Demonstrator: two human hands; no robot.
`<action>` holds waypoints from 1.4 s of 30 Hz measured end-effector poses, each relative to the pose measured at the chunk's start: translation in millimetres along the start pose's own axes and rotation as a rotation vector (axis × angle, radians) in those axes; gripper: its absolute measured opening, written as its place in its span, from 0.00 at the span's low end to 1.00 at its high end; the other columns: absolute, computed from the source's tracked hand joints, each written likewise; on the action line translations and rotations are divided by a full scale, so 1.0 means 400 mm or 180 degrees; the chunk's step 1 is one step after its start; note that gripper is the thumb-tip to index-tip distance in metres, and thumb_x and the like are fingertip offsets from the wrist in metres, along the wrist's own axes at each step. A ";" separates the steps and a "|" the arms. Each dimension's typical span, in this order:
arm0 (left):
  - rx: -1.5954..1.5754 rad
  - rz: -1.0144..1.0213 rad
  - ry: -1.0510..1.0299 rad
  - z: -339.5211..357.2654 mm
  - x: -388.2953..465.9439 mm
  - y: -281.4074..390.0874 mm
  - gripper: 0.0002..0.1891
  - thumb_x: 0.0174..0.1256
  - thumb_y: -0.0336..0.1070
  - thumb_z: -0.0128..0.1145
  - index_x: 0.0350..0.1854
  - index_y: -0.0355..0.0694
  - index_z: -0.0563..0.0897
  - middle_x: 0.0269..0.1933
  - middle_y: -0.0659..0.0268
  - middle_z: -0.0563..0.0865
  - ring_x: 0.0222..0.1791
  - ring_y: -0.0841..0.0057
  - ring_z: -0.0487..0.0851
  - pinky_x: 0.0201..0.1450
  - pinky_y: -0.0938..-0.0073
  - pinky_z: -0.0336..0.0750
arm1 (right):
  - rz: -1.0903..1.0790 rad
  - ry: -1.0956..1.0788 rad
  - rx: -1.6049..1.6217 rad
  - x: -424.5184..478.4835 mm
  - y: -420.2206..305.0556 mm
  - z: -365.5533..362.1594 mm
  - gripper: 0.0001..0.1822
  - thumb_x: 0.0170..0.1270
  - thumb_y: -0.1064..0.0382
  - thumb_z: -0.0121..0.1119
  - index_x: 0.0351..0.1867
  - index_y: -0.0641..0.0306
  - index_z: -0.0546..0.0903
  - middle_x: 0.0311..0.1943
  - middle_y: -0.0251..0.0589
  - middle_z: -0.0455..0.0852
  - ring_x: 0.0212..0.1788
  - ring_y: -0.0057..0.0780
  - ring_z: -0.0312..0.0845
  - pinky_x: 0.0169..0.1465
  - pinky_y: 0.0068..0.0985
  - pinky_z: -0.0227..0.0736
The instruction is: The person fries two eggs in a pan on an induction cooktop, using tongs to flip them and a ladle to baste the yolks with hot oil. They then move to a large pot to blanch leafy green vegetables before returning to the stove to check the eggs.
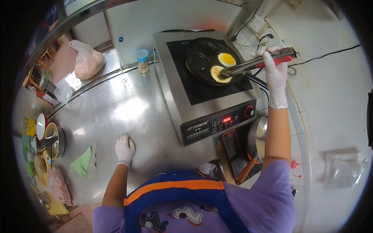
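Note:
White-gloved, my right hand (275,62) is closed around metal tongs (247,64) with red grips. The tongs' tips touch a browned, curved piece of fried egg (216,72) in a black frying pan with round wells (201,61). Another egg with a yellow yolk (227,59) lies in the well just above it. The pan stands on the black glass of a steel induction cooker (172,96) with a lit red display. My left hand (125,149), also gloved, rests on the steel worktop (151,139), fingers together and apparently holding nothing. A green cloth (82,163) lies to its left.
Behind the worktop stand a blue-lidded jar (142,60) and a filled plastic bag (88,61). Baskets (59,145) and a bag of pink meat-like food (59,186) crowd the left edge. Right of the cooker's front are a phone (234,151) and a saucepan (258,139). Cables run along the wall.

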State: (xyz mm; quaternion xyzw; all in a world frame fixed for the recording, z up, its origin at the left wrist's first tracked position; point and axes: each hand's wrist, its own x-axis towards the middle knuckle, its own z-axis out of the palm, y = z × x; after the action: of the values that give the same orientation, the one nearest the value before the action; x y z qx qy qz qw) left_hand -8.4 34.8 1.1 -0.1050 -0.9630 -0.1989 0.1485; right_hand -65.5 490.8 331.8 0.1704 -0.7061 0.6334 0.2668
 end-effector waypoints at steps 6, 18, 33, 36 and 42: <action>0.0048 0.0000 -0.0015 0.004 0.001 -0.005 0.07 0.55 0.31 0.52 0.36 0.40 0.75 0.35 0.57 0.79 0.37 0.56 0.76 0.40 0.56 0.71 | -0.0031 0.0122 -0.0170 0.018 0.021 -0.022 0.08 0.64 0.69 0.55 0.39 0.62 0.68 0.33 0.39 0.79 0.38 0.33 0.81 0.48 0.32 0.75; 0.0007 0.0062 -0.0060 0.000 0.006 -0.005 0.06 0.55 0.31 0.52 0.35 0.38 0.76 0.35 0.57 0.80 0.37 0.56 0.77 0.39 0.56 0.72 | -0.0281 0.2727 -0.0806 0.132 0.122 -0.227 0.13 0.62 0.61 0.61 0.38 0.65 0.70 0.30 0.37 0.79 0.31 0.22 0.75 0.39 0.23 0.71; -0.0824 -0.0166 0.0110 -0.015 -0.006 0.018 0.05 0.57 0.28 0.52 0.35 0.38 0.77 0.34 0.56 0.79 0.37 0.58 0.78 0.41 0.61 0.72 | -0.0578 0.2515 -0.0831 0.139 0.080 -0.179 0.15 0.62 0.59 0.61 0.32 0.68 0.71 0.29 0.41 0.80 0.29 0.27 0.78 0.37 0.26 0.74; -0.1659 0.0761 0.0166 -0.087 0.047 0.191 0.07 0.55 0.24 0.53 0.36 0.38 0.78 0.32 0.57 0.79 0.32 0.62 0.78 0.36 0.66 0.72 | -0.0804 0.2358 -0.0534 0.073 -0.046 -0.137 0.13 0.64 0.60 0.59 0.32 0.67 0.71 0.29 0.42 0.81 0.30 0.31 0.80 0.42 0.29 0.77; -0.4882 0.0949 -0.2204 -0.128 0.179 0.740 0.07 0.66 0.29 0.54 0.44 0.37 0.77 0.37 0.70 0.79 0.34 0.83 0.76 0.36 0.79 0.73 | -0.1169 0.2655 -0.0271 -0.060 -0.202 -0.242 0.16 0.68 0.56 0.53 0.31 0.71 0.74 0.30 0.47 0.81 0.38 0.44 0.83 0.49 0.39 0.79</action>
State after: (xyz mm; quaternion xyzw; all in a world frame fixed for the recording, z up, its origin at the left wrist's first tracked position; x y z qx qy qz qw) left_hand 14.7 289.8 173.6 -0.3570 -0.5293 -0.7307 -0.2417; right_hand 16.0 572.7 388.1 0.0121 -0.5218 0.5605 0.6429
